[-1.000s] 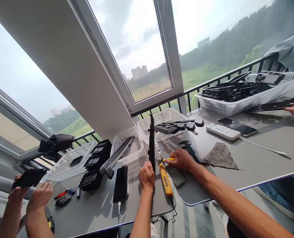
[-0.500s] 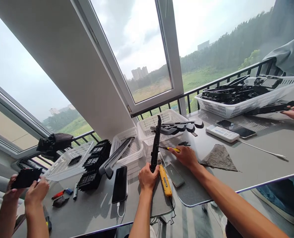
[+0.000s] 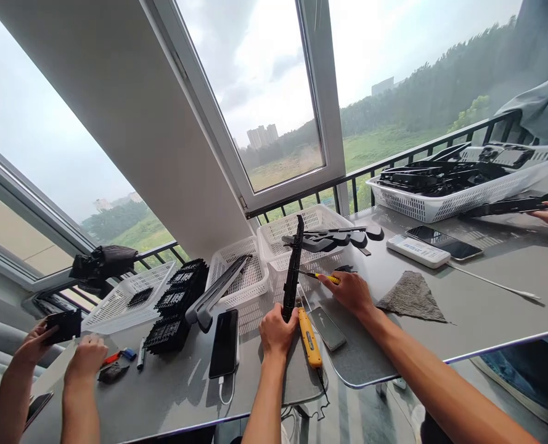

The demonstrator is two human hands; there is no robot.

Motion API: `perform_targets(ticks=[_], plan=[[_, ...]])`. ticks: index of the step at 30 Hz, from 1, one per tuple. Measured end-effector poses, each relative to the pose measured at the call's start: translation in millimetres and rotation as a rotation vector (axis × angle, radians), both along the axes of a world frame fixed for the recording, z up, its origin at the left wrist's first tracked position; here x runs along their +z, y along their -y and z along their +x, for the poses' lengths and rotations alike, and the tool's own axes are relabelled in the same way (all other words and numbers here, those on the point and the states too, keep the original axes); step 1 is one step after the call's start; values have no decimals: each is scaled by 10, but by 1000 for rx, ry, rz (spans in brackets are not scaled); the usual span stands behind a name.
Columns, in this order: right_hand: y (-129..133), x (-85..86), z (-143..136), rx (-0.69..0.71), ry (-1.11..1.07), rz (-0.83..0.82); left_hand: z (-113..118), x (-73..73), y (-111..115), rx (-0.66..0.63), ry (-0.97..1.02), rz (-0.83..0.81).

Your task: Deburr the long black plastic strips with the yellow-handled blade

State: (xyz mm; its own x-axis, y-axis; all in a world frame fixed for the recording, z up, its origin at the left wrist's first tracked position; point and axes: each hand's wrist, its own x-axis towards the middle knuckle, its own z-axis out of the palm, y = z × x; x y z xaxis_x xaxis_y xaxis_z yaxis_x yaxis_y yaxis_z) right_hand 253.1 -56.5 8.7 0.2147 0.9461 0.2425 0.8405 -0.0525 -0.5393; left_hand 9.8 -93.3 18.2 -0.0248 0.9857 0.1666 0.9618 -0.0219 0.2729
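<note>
A long, narrow black plastic part [image 3: 293, 265] stands nearly upright in my left hand [image 3: 277, 333], whose fingers wrap round its lower end. My right hand [image 3: 351, 292] is closed on a yellow-handled utility knife [image 3: 327, 279]. Its thin dark blade points left and reaches the middle of the part's right side; whether it touches cannot be made out. Just below, between my hands, lies a yellow corded tool [image 3: 309, 339]. A grey phone [image 3: 328, 328] rests to the right of it.
Behind my hands, curved grey-black parts [image 3: 333, 239] lie across a white basket [image 3: 274, 231]. Black trays [image 3: 176, 305] are stacked at left. A charging phone [image 3: 224, 344] and a grey cloth [image 3: 411, 296] flank my hands. Co-workers' hands [image 3: 86, 357] hold black parts at both sides.
My hands and the black part keep nearly the same pose; the view has shifted slightly. At left, the co-worker's right hand has come away from the black piece and moved lower.
</note>
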Motion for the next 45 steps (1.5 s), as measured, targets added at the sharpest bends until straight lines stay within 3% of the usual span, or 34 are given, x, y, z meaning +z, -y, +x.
perform_targets(ticks=[20,31,45], plan=[[8,-3,-14,4,-13,4,4,-1,-6,-7,-7,-3],[22,-81,-273,226,29,22,6,-31,-12,-14,-17,7],[23,-150,-350,198,22,-33,15,11,5,-19,-31,4]])
